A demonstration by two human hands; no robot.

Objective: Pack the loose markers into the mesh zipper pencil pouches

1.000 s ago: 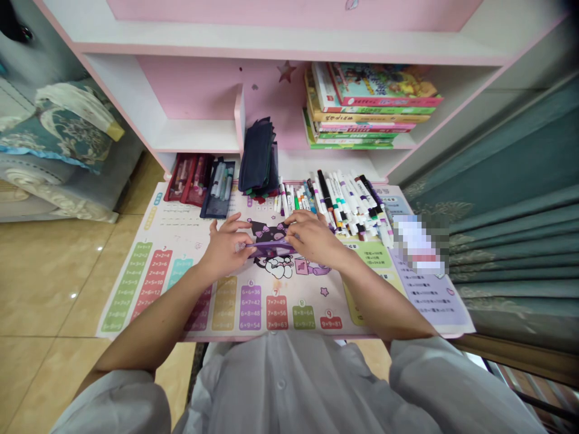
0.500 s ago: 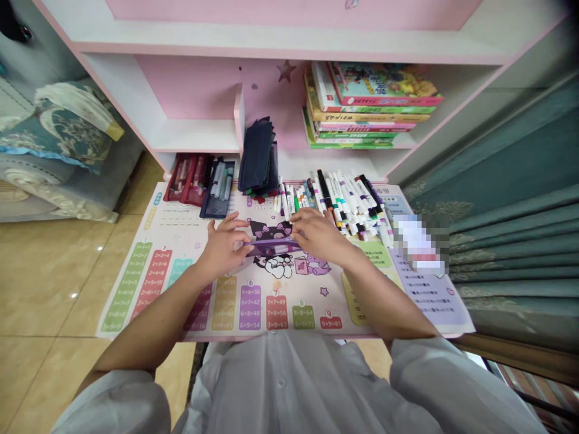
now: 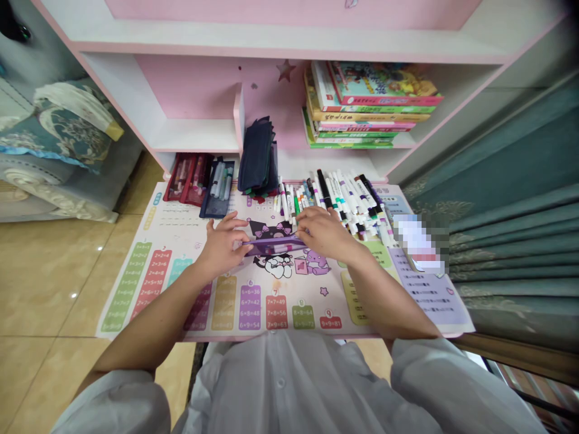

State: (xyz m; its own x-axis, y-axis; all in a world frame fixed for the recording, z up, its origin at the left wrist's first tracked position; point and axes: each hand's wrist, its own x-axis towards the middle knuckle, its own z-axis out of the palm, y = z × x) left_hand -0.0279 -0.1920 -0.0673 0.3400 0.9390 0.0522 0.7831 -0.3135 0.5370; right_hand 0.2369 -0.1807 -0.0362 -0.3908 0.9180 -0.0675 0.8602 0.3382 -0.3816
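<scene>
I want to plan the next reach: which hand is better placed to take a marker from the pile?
Probably the right hand. It holds the right end of the purple pouch, beside the marker pile; the left hand holds the other end, farther away.

A child's study corner in a home is shown. A pink and white desk (image 3: 325, 164) is fitted with a shelf unit (image 3: 194, 135) in which a star (image 3: 286, 71) has been cut. Picture books (image 3: 362, 102) are stacked flat in one compartment. The desktop is covered by a mat (image 3: 176, 241) printed with times tables and a cartoon figure (image 3: 278, 265). Markers (image 3: 348, 199) are laid in a row at the back, and pencil cases (image 3: 199, 178) are set beside them. A home setting is indicated by patterned bedding (image 3: 67, 126) on the left, a teal curtain (image 3: 511, 199) on the right and a tiled floor (image 3: 45, 277).
</scene>
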